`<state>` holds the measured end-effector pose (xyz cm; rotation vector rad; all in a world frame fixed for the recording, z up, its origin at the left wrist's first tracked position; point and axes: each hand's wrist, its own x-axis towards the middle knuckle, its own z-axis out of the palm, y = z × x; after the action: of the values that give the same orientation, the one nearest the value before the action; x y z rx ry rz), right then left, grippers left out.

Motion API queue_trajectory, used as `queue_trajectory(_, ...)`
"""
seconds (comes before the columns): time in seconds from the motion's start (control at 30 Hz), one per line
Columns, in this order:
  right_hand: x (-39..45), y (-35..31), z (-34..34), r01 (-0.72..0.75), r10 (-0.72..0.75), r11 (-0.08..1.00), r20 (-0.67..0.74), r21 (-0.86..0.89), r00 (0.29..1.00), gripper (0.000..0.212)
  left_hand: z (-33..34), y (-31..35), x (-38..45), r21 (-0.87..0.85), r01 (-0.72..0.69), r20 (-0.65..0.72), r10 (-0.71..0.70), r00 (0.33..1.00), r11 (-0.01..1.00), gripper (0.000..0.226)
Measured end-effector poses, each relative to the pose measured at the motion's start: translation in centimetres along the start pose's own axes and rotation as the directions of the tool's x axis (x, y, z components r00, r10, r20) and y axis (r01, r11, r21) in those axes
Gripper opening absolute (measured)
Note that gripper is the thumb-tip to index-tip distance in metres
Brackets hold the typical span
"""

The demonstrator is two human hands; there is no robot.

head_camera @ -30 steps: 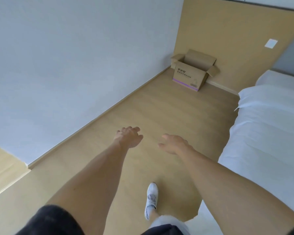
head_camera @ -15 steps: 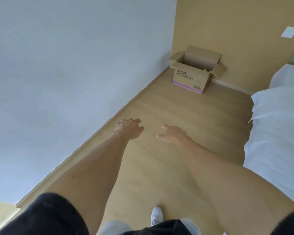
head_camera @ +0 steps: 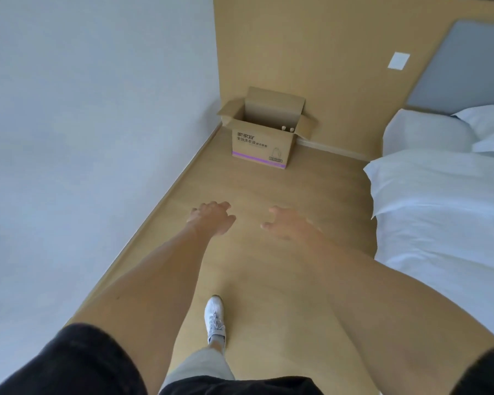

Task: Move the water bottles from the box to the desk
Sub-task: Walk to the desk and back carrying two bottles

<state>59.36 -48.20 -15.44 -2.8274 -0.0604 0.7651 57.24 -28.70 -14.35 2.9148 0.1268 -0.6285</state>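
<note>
Person walking toward box (head_camera: 261, 145) in floor corner; left hand (head_camera: 211, 218) and right hand (head_camera: 285, 223) empty, fingers loosely apart. Bottle caps (head_camera: 287, 128) showing; should crouch close, grip bottles upright.

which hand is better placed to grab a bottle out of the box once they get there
Slightly the right hand, as a guess. Both hands are empty and far from the box. The two bottle caps sit in its right corner; the left hand runs along the wall side.

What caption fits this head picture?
Both empty hands, left and right, reach toward the open box in the corner.
</note>
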Motion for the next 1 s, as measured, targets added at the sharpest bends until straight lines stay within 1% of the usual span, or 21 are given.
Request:
queue_trajectory(0.2,10.3,-2.3,-7.4,-0.096,0.096,0.995,-0.017,0.014,0.995,0.072,-7.2,-0.4,13.8,0.005,-0.087,-0.009,0.087,0.996,0.996,0.050)
queue_trajectory(0.3,14.4,-3.4,-10.4,-0.118,0.118,0.993,-0.018,0.031,0.993,0.071,-10.5,-0.7,19.7,0.013,-0.115,-0.008,0.115,0.993,0.993,0.046)
queue_trajectory(0.53,23.9,-4.5,-16.1,-0.157,0.159,0.984,-0.023,0.089,0.987,0.070,-15.1,0.0,31.3,0.048,-0.167,0.031,0.166,0.986,0.985,0.045)
queue_trajectory(0.67,30.4,-4.2,-19.2,-0.158,0.161,0.985,-0.029,0.074,0.987,0.070,-17.1,1.1,38.1,0.055,-0.179,0.028,0.178,0.984,0.982,0.044)
queue_trajectory(0.83,40.5,-3.6,-22.9,-0.123,0.127,0.985,-0.034,0.118,0.991,0.068,-20.2,2.6,47.9,0.068,-0.162,0.029,0.161,0.987,0.984,0.047)
queue_trajectory(1.0,51.3,-2.1,-28.1,-0.101,0.101,0.987,0.010,0.124,0.995,0.068,-24.3,5.1,58.2,0.043,-0.129,0.031,0.128,0.991,0.991,0.047)
